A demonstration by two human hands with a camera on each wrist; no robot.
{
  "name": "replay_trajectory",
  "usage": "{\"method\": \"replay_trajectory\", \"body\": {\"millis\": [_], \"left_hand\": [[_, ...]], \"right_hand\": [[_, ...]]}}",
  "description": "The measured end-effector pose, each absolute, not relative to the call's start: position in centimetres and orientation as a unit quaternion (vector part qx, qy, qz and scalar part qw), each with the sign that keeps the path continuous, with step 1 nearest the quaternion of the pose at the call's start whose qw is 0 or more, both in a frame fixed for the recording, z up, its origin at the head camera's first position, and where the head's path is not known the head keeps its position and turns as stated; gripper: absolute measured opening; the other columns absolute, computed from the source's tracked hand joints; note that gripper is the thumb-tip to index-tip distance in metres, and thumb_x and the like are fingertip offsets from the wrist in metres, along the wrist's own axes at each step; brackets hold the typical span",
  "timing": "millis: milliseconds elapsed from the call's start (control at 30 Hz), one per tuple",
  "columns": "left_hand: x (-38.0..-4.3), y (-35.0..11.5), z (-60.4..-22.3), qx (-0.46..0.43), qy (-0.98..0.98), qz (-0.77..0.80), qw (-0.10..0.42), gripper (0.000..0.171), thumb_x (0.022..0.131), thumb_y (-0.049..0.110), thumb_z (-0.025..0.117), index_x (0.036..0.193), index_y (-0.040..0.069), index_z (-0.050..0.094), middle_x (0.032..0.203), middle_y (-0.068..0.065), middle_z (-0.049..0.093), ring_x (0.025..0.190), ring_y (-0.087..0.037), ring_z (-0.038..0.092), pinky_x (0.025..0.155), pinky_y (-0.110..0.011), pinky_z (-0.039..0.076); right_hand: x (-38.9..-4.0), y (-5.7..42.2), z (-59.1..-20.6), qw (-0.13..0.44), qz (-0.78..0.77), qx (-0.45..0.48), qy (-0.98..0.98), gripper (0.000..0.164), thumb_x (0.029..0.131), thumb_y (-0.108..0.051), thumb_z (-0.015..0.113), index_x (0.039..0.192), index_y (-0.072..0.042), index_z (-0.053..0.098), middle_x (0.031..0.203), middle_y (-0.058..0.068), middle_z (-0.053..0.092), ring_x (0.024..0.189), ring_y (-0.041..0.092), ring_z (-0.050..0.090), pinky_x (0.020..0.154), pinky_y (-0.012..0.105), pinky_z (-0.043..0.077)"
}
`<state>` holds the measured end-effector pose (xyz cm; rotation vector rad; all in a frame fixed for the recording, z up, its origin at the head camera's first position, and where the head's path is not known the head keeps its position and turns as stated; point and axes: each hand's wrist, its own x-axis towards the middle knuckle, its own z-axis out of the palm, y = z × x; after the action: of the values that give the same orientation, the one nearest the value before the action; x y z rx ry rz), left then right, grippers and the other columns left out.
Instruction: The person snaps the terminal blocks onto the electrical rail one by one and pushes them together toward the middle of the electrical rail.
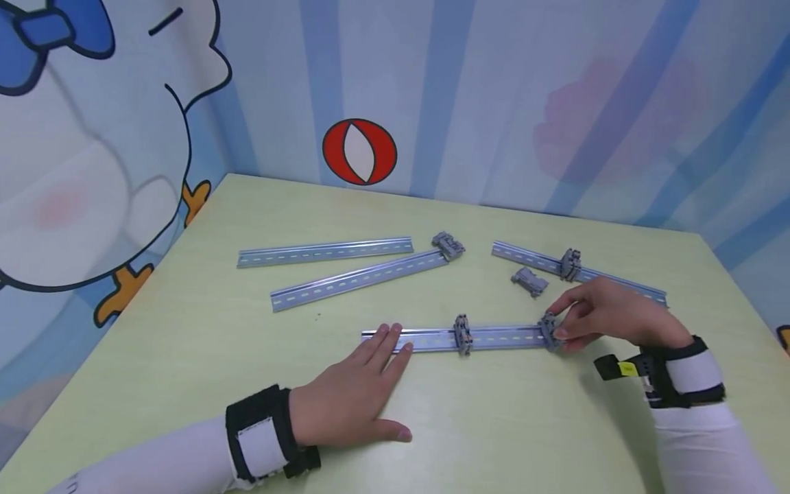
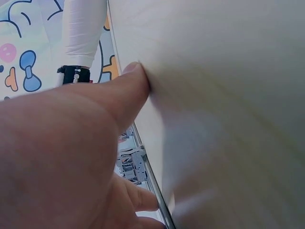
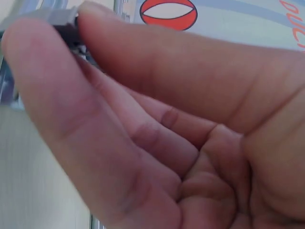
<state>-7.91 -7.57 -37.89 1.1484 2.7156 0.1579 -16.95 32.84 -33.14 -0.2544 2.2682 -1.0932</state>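
Observation:
A slotted metal DIN rail (image 1: pixel 506 337) lies crosswise in front of me. My left hand (image 1: pixel 354 398) rests on its left end with straight fingers, thumb spread out on the table. Partway along the rail, a grey terminal block (image 1: pixel 463 335) sits across it. At the right end, my right hand (image 1: pixel 617 315) pinches a second grey terminal block (image 1: pixel 547 329) between thumb and fingers, right at the rail. The right wrist view shows this held block (image 3: pixel 64 20) at the fingertips; the fingers hide much of it.
Two more rails, one upper (image 1: pixel 321 252) and one lower (image 1: pixel 358 279), lie at the back left, with a terminal block (image 1: pixel 448 245) at the lower one's right end. At the back right, another rail (image 1: pixel 524 256) carries a block (image 1: pixel 570 264); a loose block (image 1: pixel 529 281) lies nearby. A printed wall (image 1: pixel 463 103) stands behind.

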Motion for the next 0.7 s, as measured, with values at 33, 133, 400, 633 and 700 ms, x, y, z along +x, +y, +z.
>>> {"method": "replay_trajectory", "body": {"millis": [33, 133, 400, 633, 700], "left_hand": [[-7.9, -7.6, -37.9, 0.387, 0.916, 0.054, 0.094, 0.102, 0.087, 0.071, 0.05, 0.155, 0.004, 0.018, 0.162, -0.021, 0.001, 0.15, -0.034, 0.003, 0.119, -0.043, 0.018], [-7.8, -7.6, -37.8, 0.388, 0.915, 0.056, 0.093, 0.101, 0.087, 0.071, 0.05, 0.155, 0.003, 0.019, 0.162, -0.022, 0.001, 0.149, -0.035, 0.003, 0.119, -0.043, 0.019], [-7.7, -7.6, -37.6, 0.386, 0.916, 0.053, 0.094, 0.101, 0.087, 0.071, 0.05, 0.155, 0.004, 0.018, 0.162, -0.021, 0.002, 0.15, -0.034, 0.003, 0.119, -0.042, 0.018], [-7.7, -7.6, -37.6, 0.387, 0.916, 0.051, 0.093, 0.101, 0.087, 0.071, 0.05, 0.155, 0.003, 0.019, 0.162, -0.021, 0.002, 0.15, -0.034, 0.003, 0.119, -0.042, 0.018], [-7.8, -7.6, -37.6, 0.388, 0.916, 0.051, 0.093, 0.101, 0.087, 0.071, 0.05, 0.155, 0.003, 0.019, 0.162, -0.021, 0.002, 0.15, -0.034, 0.004, 0.119, -0.042, 0.018]], "right_hand": [[-17.0, 32.7, -33.2, 0.302, -0.415, -0.096, 0.853, 0.052, 0.085, -0.012, 0.075, 0.126, 0.012, 0.054, 0.094, 0.018, 0.073, 0.084, 0.03, 0.073, 0.076, 0.037, 0.058], [-17.0, 32.2, -33.4, 0.303, -0.42, -0.097, 0.85, 0.051, 0.085, -0.012, 0.075, 0.126, 0.011, 0.055, 0.094, 0.018, 0.073, 0.084, 0.031, 0.072, 0.076, 0.038, 0.058], [-16.6, 30.2, -33.6, 0.286, -0.424, -0.124, 0.85, 0.049, 0.085, -0.013, 0.075, 0.124, 0.01, 0.057, 0.089, 0.017, 0.074, 0.082, 0.031, 0.073, 0.075, 0.037, 0.058], [-16.3, 28.5, -33.8, 0.274, -0.429, -0.135, 0.85, 0.049, 0.085, -0.013, 0.075, 0.125, 0.011, 0.057, 0.087, 0.016, 0.074, 0.08, 0.03, 0.073, 0.076, 0.035, 0.058], [-16.3, 28.2, -33.9, 0.272, -0.432, -0.136, 0.849, 0.048, 0.085, -0.012, 0.075, 0.123, 0.011, 0.057, 0.087, 0.017, 0.073, 0.08, 0.031, 0.073, 0.076, 0.036, 0.058]]}}
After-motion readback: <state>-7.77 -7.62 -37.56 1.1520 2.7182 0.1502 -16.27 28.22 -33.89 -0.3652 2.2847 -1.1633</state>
